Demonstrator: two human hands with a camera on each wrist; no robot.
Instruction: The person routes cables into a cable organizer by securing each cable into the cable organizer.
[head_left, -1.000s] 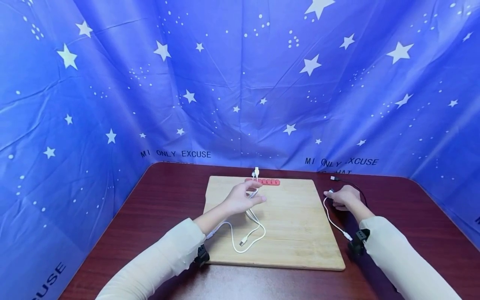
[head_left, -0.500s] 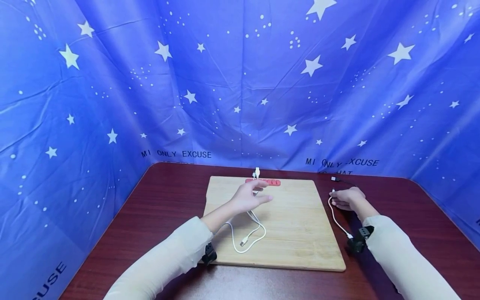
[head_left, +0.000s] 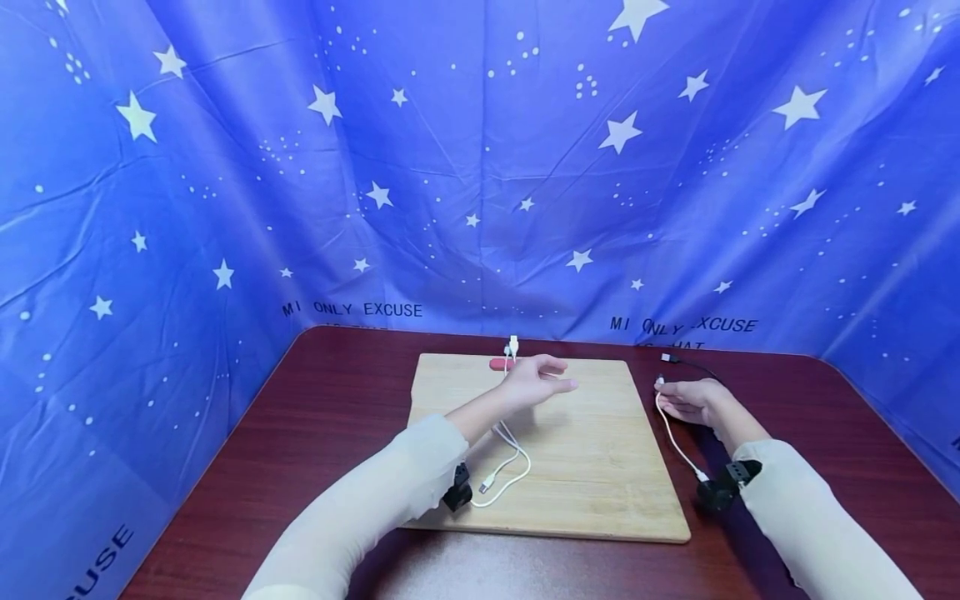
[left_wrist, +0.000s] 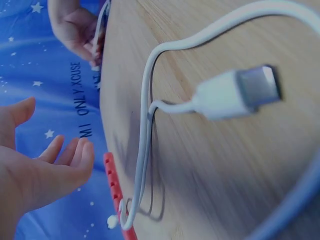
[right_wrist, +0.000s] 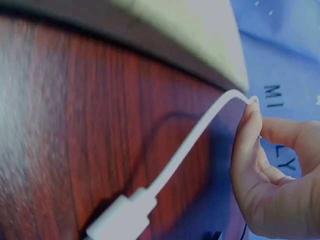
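Note:
My left hand hovers over the wooden board with fingers extended and nothing in them. Below it, white USB cables run across the board to a red cable clip strip, where their plugs stick up. The hand covers most of the strip in the head view; its slots show in the left wrist view. Right of the board, my right hand pinches another white USB cable near one end between thumb and fingertips. This cable's other plug hangs down toward the wrist camera.
A black USB cable lies on the dark red table behind my right hand. One loose white plug rests on or just above the board. A blue star-patterned curtain encloses the table at the back and sides.
My left hand has moved right and slightly away over the board, from beside the upright plugs to past the clip strip. My right hand has shifted slightly, still holding its white cable.

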